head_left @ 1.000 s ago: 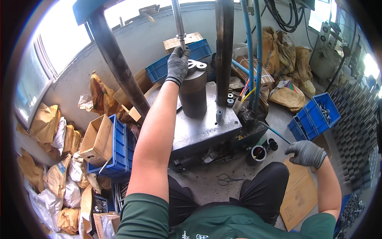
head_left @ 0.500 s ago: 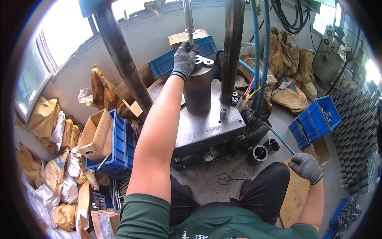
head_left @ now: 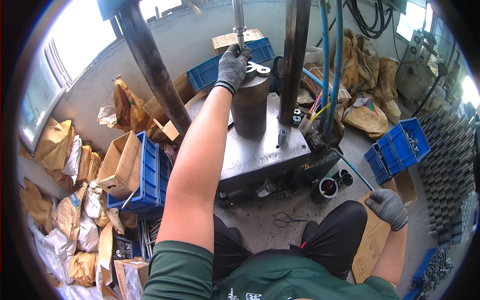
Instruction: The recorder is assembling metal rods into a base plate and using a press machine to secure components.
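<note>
Currently, judge the work as partway through. Count as done, from largest to smallest: the standing of the dark steel cylinder [head_left: 250,114] on the steel machine bed [head_left: 260,154], the gripping of the bright rod [head_left: 238,15] and the slim lever [head_left: 352,170], and the laying of the pale metal link [head_left: 257,67] on the cylinder top. Count as left, by the same judgement: contact between rod and link, with none visible.

Read clock positions from the centre of the view. Find the bed at centre, spreading toward 1 o'clock. Find the cylinder toward 12 o'clock, long axis upright. Trace the rod beyond, at 12 o'clock: long axis near vertical, lower end down. Trace the lever from 3 toward 4 o'clock, held end at 4. Note the left hand [head_left: 233,69] at 12 o'clock, gloved, fingers closed around the rod's lower end. Cannot tell a separate pin from the rod's own tip there. Note the right hand [head_left: 389,209] near 4 o'clock, gloved, curled around the lever end. Finish with the link: flat, at 12 o'clock, just beside the left hand. Take its long axis as roughly 10 to 4 o'clock, visible ring end toward 4, other end partly hidden. Cannot tell one piece from two overlapping.
</note>
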Action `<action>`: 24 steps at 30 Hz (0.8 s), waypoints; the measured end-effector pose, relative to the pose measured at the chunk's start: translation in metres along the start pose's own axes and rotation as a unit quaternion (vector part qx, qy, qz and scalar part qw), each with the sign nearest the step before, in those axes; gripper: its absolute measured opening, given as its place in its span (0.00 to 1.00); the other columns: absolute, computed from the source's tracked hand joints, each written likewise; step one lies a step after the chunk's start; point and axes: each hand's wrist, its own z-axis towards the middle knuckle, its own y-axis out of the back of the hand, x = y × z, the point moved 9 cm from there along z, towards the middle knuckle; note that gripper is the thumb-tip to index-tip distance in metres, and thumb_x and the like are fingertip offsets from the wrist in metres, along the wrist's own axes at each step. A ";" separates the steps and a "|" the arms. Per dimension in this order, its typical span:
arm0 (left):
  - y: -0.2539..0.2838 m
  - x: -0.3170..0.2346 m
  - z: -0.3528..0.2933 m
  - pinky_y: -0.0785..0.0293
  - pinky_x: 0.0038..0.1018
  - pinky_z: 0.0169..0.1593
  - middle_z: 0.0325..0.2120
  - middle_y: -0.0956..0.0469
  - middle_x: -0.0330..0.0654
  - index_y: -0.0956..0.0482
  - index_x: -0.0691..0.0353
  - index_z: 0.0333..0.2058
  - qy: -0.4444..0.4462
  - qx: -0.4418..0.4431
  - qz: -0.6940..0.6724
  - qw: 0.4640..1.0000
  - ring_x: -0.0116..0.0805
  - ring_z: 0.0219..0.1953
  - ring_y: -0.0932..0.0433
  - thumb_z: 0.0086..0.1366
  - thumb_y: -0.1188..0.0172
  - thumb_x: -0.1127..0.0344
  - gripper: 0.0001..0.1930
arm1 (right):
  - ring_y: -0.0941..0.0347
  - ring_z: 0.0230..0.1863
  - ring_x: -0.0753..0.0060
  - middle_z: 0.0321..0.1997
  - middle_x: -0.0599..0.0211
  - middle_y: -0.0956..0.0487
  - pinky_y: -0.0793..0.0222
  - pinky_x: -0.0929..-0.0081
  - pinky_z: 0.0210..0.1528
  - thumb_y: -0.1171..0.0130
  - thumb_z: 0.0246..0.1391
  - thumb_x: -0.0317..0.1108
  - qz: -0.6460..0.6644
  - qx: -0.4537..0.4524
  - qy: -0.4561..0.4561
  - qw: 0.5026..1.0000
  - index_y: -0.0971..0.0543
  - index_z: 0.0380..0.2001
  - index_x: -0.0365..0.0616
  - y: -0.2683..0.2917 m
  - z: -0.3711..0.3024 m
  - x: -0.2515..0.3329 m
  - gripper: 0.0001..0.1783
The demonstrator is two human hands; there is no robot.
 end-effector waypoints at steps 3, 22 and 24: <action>-0.001 0.001 -0.001 0.21 0.30 0.45 0.34 0.14 0.45 0.20 0.64 0.49 0.007 -0.001 0.006 1.000 0.31 0.37 0.17 0.73 0.38 0.59 0.15 | 0.20 0.35 0.45 0.29 0.51 0.19 0.24 0.56 0.40 0.32 0.53 0.42 0.004 -0.002 -0.007 1.000 0.14 0.30 0.41 0.001 -0.001 -0.001 0.13; -0.001 -0.005 -0.006 0.21 0.29 0.43 0.34 0.14 0.44 0.19 0.65 0.50 0.000 -0.001 0.010 1.000 0.29 0.36 0.17 0.74 0.39 0.60 0.15 | 0.20 0.35 0.45 0.29 0.50 0.19 0.25 0.56 0.40 0.30 0.51 0.39 -0.013 -0.029 0.013 0.999 0.14 0.31 0.40 0.002 -0.003 -0.001 0.12; -0.002 -0.007 -0.007 0.21 0.29 0.43 0.34 0.14 0.43 0.19 0.65 0.50 -0.001 -0.002 0.001 1.000 0.29 0.36 0.17 0.74 0.39 0.59 0.15 | 0.20 0.35 0.45 0.29 0.50 0.20 0.25 0.57 0.40 0.30 0.51 0.38 -0.015 -0.029 0.013 0.999 0.14 0.30 0.40 0.004 -0.004 0.001 0.12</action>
